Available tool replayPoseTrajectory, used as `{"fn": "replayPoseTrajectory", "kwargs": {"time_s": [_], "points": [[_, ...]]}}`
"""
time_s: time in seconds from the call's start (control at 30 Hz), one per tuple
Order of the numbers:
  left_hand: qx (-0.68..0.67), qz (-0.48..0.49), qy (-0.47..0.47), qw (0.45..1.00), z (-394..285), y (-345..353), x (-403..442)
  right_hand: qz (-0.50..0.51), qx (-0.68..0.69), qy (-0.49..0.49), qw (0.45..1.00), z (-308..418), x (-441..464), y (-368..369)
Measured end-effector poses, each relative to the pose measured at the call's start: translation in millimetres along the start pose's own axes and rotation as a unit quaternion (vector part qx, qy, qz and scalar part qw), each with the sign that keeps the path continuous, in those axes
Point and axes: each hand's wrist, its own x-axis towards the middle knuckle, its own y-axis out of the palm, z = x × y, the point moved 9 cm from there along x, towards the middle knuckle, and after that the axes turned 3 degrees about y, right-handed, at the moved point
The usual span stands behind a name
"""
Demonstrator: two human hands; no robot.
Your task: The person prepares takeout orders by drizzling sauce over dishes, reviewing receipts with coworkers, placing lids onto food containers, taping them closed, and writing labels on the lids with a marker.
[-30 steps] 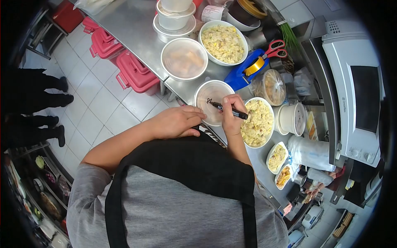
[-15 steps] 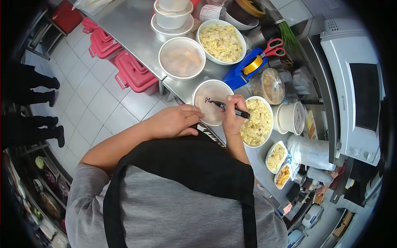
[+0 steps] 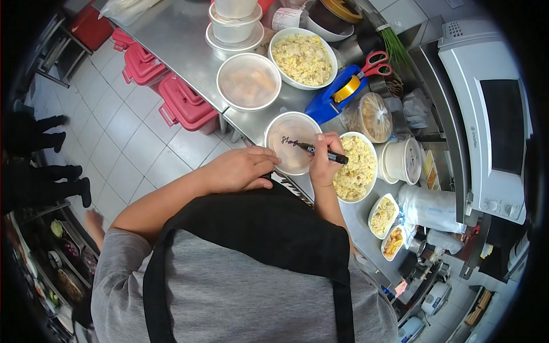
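A black marker (image 3: 329, 154) is gripped in my right hand (image 3: 325, 167), its tip on the clear lid of a round white tub (image 3: 289, 163). Dark handwriting runs across that lid. My left hand (image 3: 247, 168) lies at the tub's near left side, fingers loosely extended and fingertips touching the rim; nothing shows in its palm. Just right of my right hand is an uncovered bowl of yellow rice-like food (image 3: 354, 171). Beyond the tub stands another lidded tub (image 3: 249, 81), and beside it a second bowl of the same food (image 3: 303, 60).
A blue tape dispenser (image 3: 329, 103) and red scissors (image 3: 377, 64) lie right of the tubs. Stacked tubs (image 3: 234, 28) stand at the back. A microwave (image 3: 486, 126) is at the right. Pink bins (image 3: 186, 103) sit on the floor, left of the steel counter (image 3: 171, 43). Other people's legs (image 3: 51, 183) show far left.
More letters now stand on the lid, and the marker tip has shifted slightly right. My left hand keeps its place. At far left, other people's legs have moved and another person's hand has appeared.
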Motion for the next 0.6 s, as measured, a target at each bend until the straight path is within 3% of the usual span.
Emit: {"fn": "replayPoseTrajectory", "kwargs": {"time_s": [0.5, 0.6], "points": [[0.025, -0.011, 0.016, 0.999, -4, 2, 0, -0.044, -0.003, 0.01, 0.999, -4, 3, -16], [-0.03, -0.022, -0.006, 0.999, 1, 0, 6, -0.076, 0.226, 0.123, 0.963, -8, 16, -15]]}}
